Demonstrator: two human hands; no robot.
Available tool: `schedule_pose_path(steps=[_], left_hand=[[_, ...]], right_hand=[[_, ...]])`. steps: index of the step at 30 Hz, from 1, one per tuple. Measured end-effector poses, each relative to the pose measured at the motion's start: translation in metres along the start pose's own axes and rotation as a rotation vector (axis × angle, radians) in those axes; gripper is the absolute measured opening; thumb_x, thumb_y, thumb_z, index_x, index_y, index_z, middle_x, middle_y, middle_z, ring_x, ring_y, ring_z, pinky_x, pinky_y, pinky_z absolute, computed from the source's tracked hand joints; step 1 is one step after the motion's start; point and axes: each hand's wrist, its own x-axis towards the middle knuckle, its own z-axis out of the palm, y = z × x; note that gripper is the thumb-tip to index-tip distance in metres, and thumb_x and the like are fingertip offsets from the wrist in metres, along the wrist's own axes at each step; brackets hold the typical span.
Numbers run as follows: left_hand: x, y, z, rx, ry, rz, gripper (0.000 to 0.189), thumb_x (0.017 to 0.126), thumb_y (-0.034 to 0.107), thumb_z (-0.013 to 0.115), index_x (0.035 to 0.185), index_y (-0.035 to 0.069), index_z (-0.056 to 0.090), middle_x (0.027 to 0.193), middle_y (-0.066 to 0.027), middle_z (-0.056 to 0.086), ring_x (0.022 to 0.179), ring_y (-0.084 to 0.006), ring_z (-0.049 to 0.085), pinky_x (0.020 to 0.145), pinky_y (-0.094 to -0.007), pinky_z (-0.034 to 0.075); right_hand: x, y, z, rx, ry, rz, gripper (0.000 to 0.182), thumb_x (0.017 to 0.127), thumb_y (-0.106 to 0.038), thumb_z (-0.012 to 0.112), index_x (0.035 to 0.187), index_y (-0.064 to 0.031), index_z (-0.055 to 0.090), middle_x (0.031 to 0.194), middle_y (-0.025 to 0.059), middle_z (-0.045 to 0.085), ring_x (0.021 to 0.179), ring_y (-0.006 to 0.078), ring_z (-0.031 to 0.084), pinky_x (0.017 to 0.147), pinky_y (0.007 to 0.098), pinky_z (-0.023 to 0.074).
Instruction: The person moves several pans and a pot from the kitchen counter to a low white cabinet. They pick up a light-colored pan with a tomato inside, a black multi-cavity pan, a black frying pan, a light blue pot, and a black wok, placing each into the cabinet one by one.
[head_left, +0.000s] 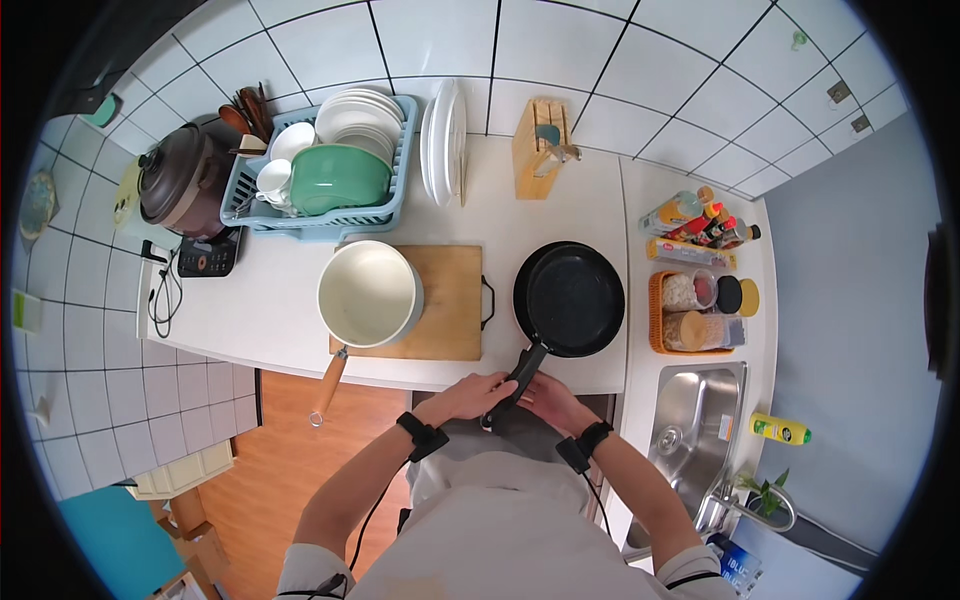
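A black frying pan (576, 300) lies at the counter's front, its handle pointing toward me. Beneath it, offset to the left, shows the dark rim of a second black pan (521, 291). My left hand (474, 395) is on the black handle (517, 382) from the left, fingertips over it. From the other side my right hand (556, 403) grips the handle, some fingers hidden behind it. Left of the pans, a cream saucepan (369, 294) with a wooden handle (328, 386) rests partly on a wooden cutting board (450, 304); its handle juts past the counter edge.
A blue dish rack (403, 161) holds plates, cups and a green basin (341, 178). White plates (444, 142) and a wooden knife block (538, 150) stand at the back. Bottles (701, 219), an orange basket (656, 315) of jars and a steel sink (694, 420) are right; a dark pot (187, 180) is left.
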Motion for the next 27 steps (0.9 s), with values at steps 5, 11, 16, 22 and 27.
schedule_pose_path(steps=[5,11,16,22,27], left_hand=[[-0.006,-0.011,0.024,-0.021,0.129,0.034,0.051,0.104,0.046,0.045,0.126,0.003,0.060,0.100,-0.0223,0.072,0.095,-0.0388,0.070,0.086,-0.0421,0.053],[-0.045,0.012,0.016,-0.089,0.353,0.034,0.033,0.100,0.024,0.062,0.125,0.002,0.061,0.100,-0.0148,0.072,0.093,-0.0225,0.071,0.083,-0.0350,0.055],[-0.092,0.005,-0.021,-0.033,0.710,0.032,0.026,0.100,0.019,0.061,0.119,0.001,0.065,0.097,-0.0134,0.074,0.086,-0.0194,0.072,0.076,-0.0329,0.057],[-0.159,-0.039,-0.083,0.211,1.263,-0.041,0.024,0.096,0.017,0.065,0.112,0.001,0.069,0.093,-0.0162,0.073,0.081,-0.0258,0.072,0.070,-0.0357,0.057],[-0.183,-0.122,-0.101,0.317,1.123,-0.332,0.043,0.093,0.036,0.069,0.115,0.000,0.065,0.100,-0.0174,0.072,0.083,-0.0284,0.070,0.071,-0.0394,0.056]], right_hand=[[-0.008,0.010,-0.021,0.099,-0.020,-0.025,0.032,0.108,-0.034,0.043,0.123,-0.0107,0.060,0.118,0.0081,0.065,0.112,0.0227,0.061,0.104,0.0415,0.0446],[-0.022,0.023,-0.017,0.032,0.251,-0.137,0.044,0.108,-0.045,0.041,0.119,-0.0071,0.062,0.102,0.0071,0.066,0.096,0.0212,0.065,0.085,0.0393,0.0543],[-0.029,0.021,-0.020,-0.389,0.385,-0.342,0.052,0.107,-0.054,0.035,0.098,-0.0092,0.059,0.076,-0.0036,0.051,0.066,0.0073,0.052,0.059,0.0261,0.0452],[-0.042,0.008,-0.026,-0.476,0.398,-0.449,0.044,0.109,-0.045,0.041,0.100,-0.0057,0.058,0.068,-0.0013,0.051,0.053,0.0097,0.051,0.046,0.0256,0.0414],[-0.057,-0.002,0.002,-0.450,0.296,-0.304,0.043,0.108,-0.047,0.040,0.090,-0.0096,0.053,0.063,-0.0037,0.046,0.045,0.0076,0.044,0.040,0.0242,0.0358]])
